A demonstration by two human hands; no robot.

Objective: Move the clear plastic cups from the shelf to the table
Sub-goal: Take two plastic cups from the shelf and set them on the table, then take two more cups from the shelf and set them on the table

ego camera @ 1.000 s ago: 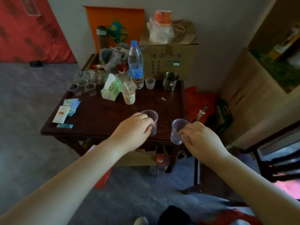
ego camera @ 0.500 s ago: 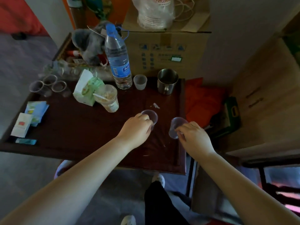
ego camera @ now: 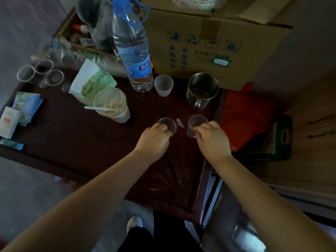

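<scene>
My left hand (ego camera: 153,140) grips a clear plastic cup (ego camera: 168,124) by its near side, low over the dark wooden table (ego camera: 76,139). My right hand (ego camera: 211,138) holds a second clear plastic cup (ego camera: 195,123) a short way to the right, near the table's right edge. Whether either cup's base touches the table I cannot tell. Three more clear cups (ego camera: 41,72) stand together at the table's far left corner.
Beyond my hands stand a water bottle (ego camera: 132,48), a small frosted cup (ego camera: 163,85), a steel mug (ego camera: 201,90) and a lidded drink cup with a spoon (ego camera: 111,104). A cardboard box (ego camera: 209,42) sits behind. Packets lie at the left; a red bag (ego camera: 245,115) is right of the table.
I have stepped closer, and both hands have carried their cups forward from the table's near edge to over its middle right part.
</scene>
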